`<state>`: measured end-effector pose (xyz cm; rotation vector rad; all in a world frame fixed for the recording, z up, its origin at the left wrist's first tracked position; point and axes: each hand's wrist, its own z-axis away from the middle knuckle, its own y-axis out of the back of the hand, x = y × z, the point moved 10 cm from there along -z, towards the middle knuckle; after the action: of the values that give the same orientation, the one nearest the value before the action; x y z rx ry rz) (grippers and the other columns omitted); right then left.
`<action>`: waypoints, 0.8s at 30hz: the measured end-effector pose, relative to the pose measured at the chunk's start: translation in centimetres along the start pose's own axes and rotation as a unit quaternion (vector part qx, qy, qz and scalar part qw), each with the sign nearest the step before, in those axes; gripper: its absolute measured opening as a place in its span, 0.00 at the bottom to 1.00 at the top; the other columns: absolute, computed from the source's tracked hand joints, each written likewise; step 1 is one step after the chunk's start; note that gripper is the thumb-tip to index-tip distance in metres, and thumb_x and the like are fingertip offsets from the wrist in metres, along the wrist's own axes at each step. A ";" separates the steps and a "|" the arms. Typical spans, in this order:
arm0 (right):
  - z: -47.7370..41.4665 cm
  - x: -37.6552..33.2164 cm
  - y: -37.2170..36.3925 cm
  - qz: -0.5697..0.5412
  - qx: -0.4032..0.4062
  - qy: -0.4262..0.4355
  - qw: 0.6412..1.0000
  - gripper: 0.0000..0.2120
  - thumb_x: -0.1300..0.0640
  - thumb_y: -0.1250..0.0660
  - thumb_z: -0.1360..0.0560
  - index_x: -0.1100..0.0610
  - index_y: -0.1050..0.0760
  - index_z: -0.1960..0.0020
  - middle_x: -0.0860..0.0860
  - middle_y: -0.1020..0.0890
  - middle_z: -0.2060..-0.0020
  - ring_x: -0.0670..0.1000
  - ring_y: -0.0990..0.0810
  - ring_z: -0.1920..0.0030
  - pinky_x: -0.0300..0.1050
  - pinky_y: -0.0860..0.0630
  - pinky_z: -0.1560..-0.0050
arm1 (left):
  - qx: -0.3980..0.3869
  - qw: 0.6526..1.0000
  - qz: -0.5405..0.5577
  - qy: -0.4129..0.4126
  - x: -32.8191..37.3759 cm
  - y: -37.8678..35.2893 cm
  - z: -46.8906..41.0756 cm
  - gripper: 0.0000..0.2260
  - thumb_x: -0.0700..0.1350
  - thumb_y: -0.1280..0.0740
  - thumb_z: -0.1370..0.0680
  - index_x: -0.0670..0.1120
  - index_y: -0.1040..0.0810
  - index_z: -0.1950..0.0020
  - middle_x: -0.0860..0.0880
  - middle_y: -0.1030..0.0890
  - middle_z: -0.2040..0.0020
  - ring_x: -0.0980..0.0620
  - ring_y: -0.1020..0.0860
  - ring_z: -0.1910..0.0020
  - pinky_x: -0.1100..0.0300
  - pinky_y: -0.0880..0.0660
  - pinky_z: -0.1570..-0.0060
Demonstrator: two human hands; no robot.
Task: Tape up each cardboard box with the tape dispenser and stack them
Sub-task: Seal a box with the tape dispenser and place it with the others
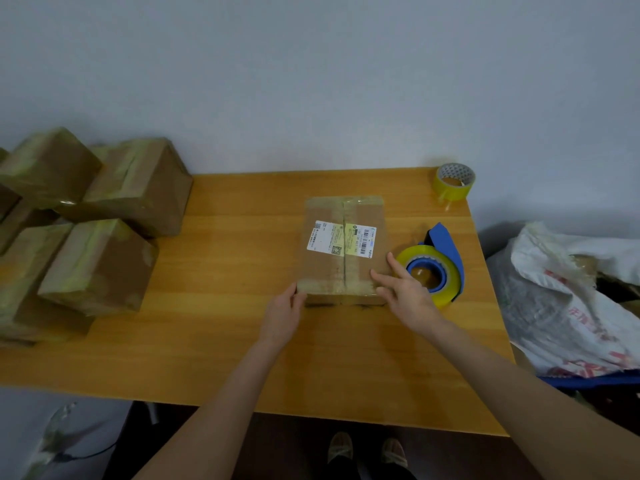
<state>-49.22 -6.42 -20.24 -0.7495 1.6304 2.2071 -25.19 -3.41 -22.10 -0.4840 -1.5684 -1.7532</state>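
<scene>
left hand (282, 315) grips the cardboard box (344, 247) corner; right hand (405, 289) fingers lie straight on it, tape dispenser (433, 271) just beside the fingertips.

On the cardboard box (322, 271) a shipping label (341, 241) — print too small; red characters on the sack (554, 306) — illegible.

A wooden table (242, 358) with a warm orange-brown top stands against a pale grey wall (311, 81). On its far right corner sits a loose roll of yellowish tape (454, 181), hole facing up. Just right of the table slumps a crumpled white woven sack (561, 306) with red print, a strip of blue showing under it. Below the table's near edge, a pair of light shoes (341, 448) stands on dark floor. At lower left lie a scrap of clear plastic (55, 434) and a thin dark cable (97, 452).
</scene>
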 end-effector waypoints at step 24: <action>-0.3 1.1 -0.4 -0.248 0.014 -0.185 0.951 0.27 0.47 0.28 0.28 0.56 0.29 0.33 0.54 0.21 0.40 0.53 0.23 0.47 0.45 0.26 0.52 | 0.044 0.965 0.179 0.185 2.2 0.9 0.3 0.29 0.44 0.33 0.22 0.43 0.39 0.24 0.44 0.30 0.29 0.45 0.29 0.33 0.49 0.31 0.33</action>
<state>-49.78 -6.65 -21.26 -0.6056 1.1377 1.8215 -26.06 -3.74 -19.89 -0.3459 -1.2019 -1.3963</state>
